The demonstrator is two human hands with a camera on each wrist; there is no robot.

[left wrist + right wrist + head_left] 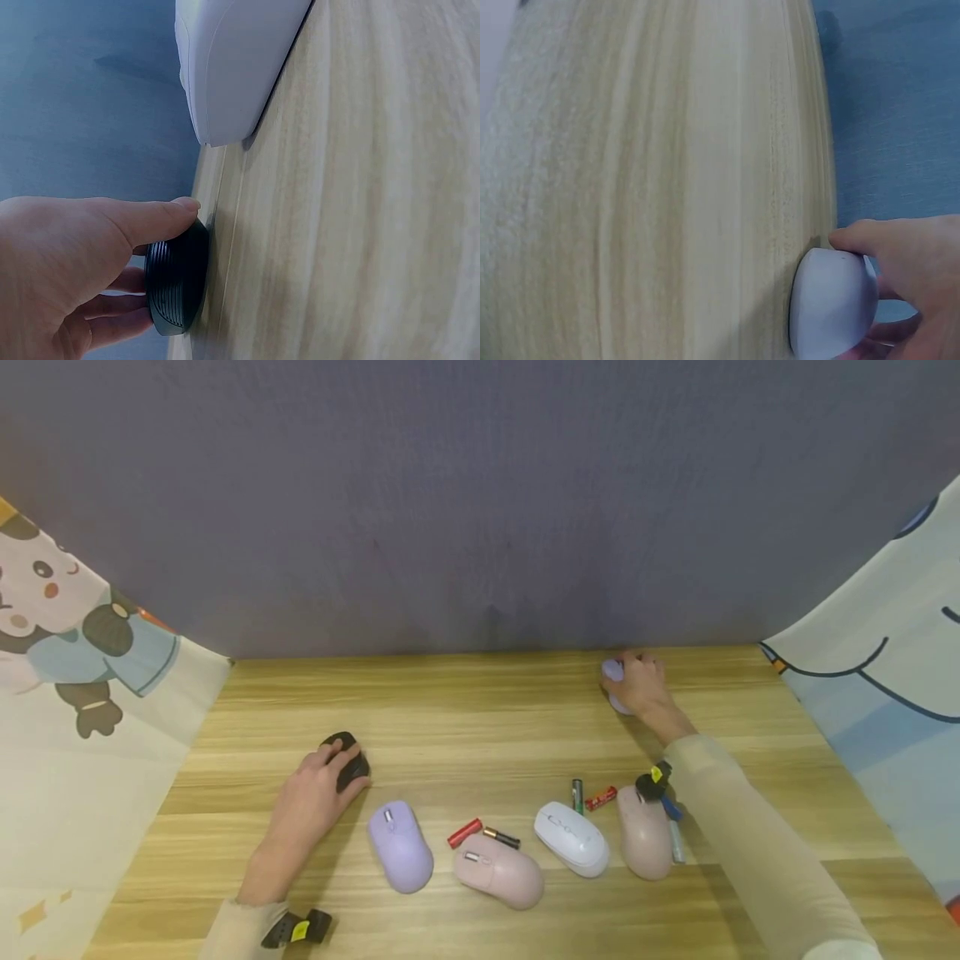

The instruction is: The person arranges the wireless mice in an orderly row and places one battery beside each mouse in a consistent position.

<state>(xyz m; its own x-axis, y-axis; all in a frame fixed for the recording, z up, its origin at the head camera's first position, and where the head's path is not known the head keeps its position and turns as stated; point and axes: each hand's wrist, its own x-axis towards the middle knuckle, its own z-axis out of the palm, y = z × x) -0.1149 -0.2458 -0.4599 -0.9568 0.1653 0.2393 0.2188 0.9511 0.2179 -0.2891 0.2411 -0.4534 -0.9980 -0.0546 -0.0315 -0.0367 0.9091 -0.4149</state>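
My left hand (307, 797) grips a black mouse (180, 277) at the left of the table, thumb on one side and fingers on the other. The black mouse sits on the wood, partly covered by those fingers in the head view. At the back right, my right hand (643, 685) holds a pale lavender mouse (831, 307) by its sides. That mouse rests on the tabletop close to the back edge. A second lavender mouse (401, 847) lies just right of my left forearm.
Along the front lie a pink mouse (498, 871), a white mouse (572, 839) and another pink mouse (645, 835), partly under the right wrist strap. Loose batteries sit near them: red (465, 832), black-and-gold (502, 837), green (577, 797). A grey wall (480, 527) stands behind the table.
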